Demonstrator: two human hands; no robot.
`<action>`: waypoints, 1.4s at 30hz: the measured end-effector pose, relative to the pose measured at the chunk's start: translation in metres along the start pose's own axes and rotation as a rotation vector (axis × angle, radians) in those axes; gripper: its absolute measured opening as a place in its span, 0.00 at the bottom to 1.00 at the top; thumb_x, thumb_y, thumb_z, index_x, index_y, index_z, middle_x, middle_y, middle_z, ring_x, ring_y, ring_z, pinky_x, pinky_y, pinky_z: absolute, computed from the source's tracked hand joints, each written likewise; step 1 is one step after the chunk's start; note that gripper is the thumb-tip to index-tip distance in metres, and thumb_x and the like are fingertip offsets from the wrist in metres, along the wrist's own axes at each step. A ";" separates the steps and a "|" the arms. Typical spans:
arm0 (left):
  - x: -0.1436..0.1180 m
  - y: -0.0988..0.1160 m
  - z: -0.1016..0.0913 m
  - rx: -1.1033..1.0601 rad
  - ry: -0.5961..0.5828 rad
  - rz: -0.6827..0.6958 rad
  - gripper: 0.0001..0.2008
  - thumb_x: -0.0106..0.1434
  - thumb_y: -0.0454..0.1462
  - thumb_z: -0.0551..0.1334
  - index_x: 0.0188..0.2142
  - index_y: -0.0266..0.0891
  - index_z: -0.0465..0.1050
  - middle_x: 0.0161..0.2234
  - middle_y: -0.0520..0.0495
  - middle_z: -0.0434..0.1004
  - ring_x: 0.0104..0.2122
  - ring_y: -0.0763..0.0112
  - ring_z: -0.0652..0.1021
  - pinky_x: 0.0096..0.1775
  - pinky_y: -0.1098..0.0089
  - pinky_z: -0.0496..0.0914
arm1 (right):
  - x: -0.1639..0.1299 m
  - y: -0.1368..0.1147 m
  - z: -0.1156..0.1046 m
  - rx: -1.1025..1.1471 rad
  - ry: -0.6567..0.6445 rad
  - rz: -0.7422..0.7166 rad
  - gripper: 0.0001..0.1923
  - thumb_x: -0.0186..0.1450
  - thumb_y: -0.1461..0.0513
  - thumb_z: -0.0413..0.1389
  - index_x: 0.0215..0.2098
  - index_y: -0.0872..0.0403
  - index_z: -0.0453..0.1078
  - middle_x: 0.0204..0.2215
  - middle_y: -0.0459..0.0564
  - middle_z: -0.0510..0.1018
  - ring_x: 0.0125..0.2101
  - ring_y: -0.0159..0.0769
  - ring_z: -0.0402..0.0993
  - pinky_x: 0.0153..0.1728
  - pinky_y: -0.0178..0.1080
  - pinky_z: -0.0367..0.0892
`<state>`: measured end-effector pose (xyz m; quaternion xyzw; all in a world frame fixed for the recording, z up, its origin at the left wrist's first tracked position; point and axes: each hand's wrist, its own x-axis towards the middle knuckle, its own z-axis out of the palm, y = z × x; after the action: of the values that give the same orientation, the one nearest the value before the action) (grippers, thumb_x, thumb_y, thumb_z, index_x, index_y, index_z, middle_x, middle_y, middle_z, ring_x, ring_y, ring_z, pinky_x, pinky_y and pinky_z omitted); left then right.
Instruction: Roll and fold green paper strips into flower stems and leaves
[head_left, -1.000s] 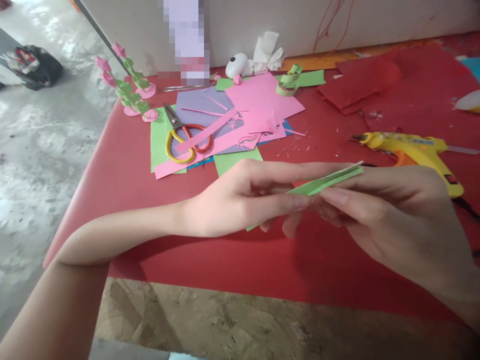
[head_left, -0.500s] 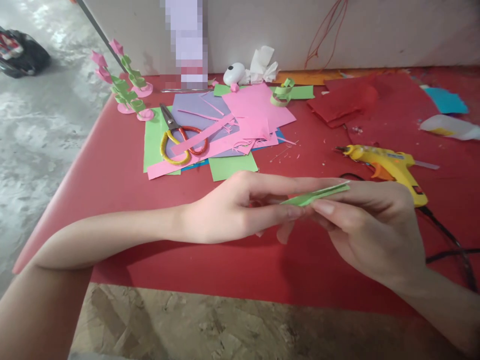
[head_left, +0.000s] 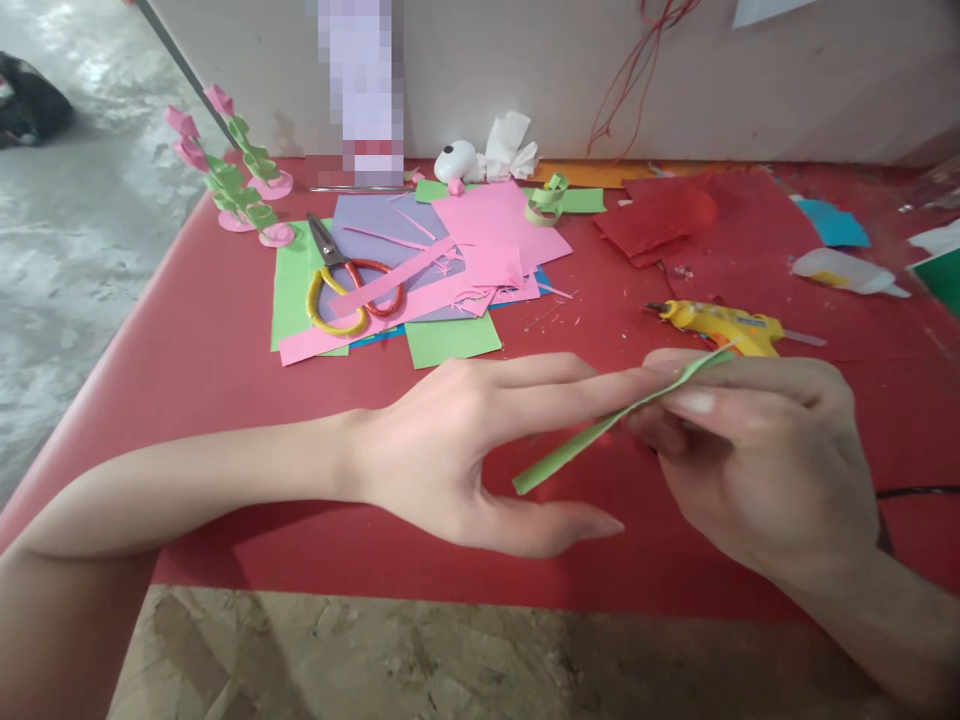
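While the right hand [head_left: 757, 450] pinches the upper end of a narrow green paper strip [head_left: 600, 430] between thumb and fingers, the left hand [head_left: 465, 440] lies spread and flat, its long fingers stretched out alongside the strip and touching it near the top, thumb held apart below. That strip is thin, matte and straight-edged, and slants down from the right hand's fingertips to a free lower end that hangs above the red table [head_left: 225, 340], between the two hands.

Smooth and slightly shiny, the table top has a rounded front edge, with rough chipboard showing beneath it. Behind the left hand lies a loose heap of flat paper sheets [head_left: 465, 230] in pink, lilac, green and blue, with thin cut slivers scattered on them. Scissors [head_left: 341, 285] with one yellow and one red loop handle rest on the heap, a pink strip lying across them. A yellow glue gun [head_left: 712, 322] lies just behind the right hand. Curled green paper [head_left: 546, 200], crumpled red sheets [head_left: 660, 215] and a soft white glue bottle [head_left: 844, 271] on its side lie farther back. At the far left corner stand paper flowers [head_left: 236, 180], pink buds on green looped stems with round pink bases.
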<state>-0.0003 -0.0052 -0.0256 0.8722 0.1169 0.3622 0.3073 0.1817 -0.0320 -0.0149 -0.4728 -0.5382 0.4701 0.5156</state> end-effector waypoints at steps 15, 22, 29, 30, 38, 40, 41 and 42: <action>-0.006 -0.016 0.002 0.366 0.079 0.234 0.20 0.62 0.38 0.56 0.51 0.30 0.65 0.40 0.44 0.77 0.34 0.76 0.77 0.30 0.77 0.73 | 0.000 -0.001 0.002 0.003 -0.164 0.145 0.13 0.54 0.65 0.50 0.12 0.53 0.60 0.10 0.42 0.60 0.14 0.24 0.54 0.12 0.30 0.51; 0.004 -0.003 -0.010 0.022 0.184 -0.027 0.11 0.66 0.32 0.51 0.39 0.32 0.72 0.33 0.46 0.78 0.32 0.79 0.78 0.32 0.79 0.73 | 0.007 -0.004 0.006 0.044 -0.274 0.163 0.10 0.56 0.61 0.53 0.18 0.51 0.69 0.13 0.42 0.62 0.15 0.25 0.58 0.12 0.30 0.55; 0.012 -0.002 -0.012 -0.175 0.268 -0.386 0.21 0.64 0.47 0.55 0.21 0.35 0.68 0.19 0.52 0.71 0.19 0.82 0.70 0.21 0.78 0.67 | 0.005 0.006 0.001 -0.112 -0.264 0.062 0.06 0.59 0.58 0.57 0.28 0.49 0.76 0.18 0.42 0.68 0.17 0.21 0.59 0.15 0.27 0.54; 0.013 -0.003 -0.011 -0.197 0.263 -0.400 0.21 0.64 0.47 0.55 0.22 0.35 0.68 0.19 0.52 0.71 0.19 0.83 0.69 0.21 0.80 0.67 | 0.004 0.007 0.001 -0.134 -0.273 0.047 0.06 0.59 0.58 0.58 0.28 0.49 0.76 0.17 0.42 0.68 0.17 0.21 0.59 0.15 0.28 0.54; 0.011 -0.005 -0.008 -0.307 0.294 -0.475 0.06 0.58 0.36 0.61 0.27 0.35 0.73 0.26 0.52 0.76 0.24 0.82 0.72 0.24 0.79 0.67 | 0.000 0.006 0.003 -0.292 -0.154 -0.053 0.08 0.60 0.58 0.57 0.26 0.52 0.74 0.15 0.41 0.68 0.13 0.20 0.58 0.12 0.27 0.54; 0.011 -0.005 -0.008 -0.265 0.292 -0.495 0.04 0.57 0.34 0.61 0.27 0.35 0.72 0.26 0.52 0.76 0.25 0.82 0.73 0.24 0.79 0.67 | 0.000 0.004 0.006 -0.344 -0.128 -0.102 0.06 0.59 0.60 0.58 0.26 0.51 0.74 0.15 0.39 0.68 0.13 0.19 0.58 0.12 0.26 0.55; 0.011 -0.005 -0.008 -0.250 0.290 -0.497 0.04 0.57 0.34 0.61 0.27 0.35 0.72 0.26 0.52 0.76 0.25 0.82 0.73 0.24 0.79 0.67 | 0.000 0.003 0.008 -0.371 -0.119 -0.128 0.05 0.59 0.61 0.58 0.25 0.51 0.73 0.15 0.39 0.69 0.13 0.19 0.59 0.12 0.26 0.55; 0.011 -0.005 -0.008 -0.239 0.285 -0.498 0.04 0.57 0.34 0.61 0.26 0.34 0.72 0.26 0.52 0.76 0.25 0.82 0.73 0.24 0.79 0.67 | 0.000 0.003 0.009 -0.397 -0.113 -0.152 0.05 0.59 0.61 0.58 0.25 0.51 0.72 0.15 0.38 0.69 0.13 0.20 0.59 0.13 0.27 0.56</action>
<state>0.0019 0.0070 -0.0179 0.7147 0.3255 0.4056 0.4677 0.1729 -0.0315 -0.0178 -0.4962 -0.6824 0.3404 0.4152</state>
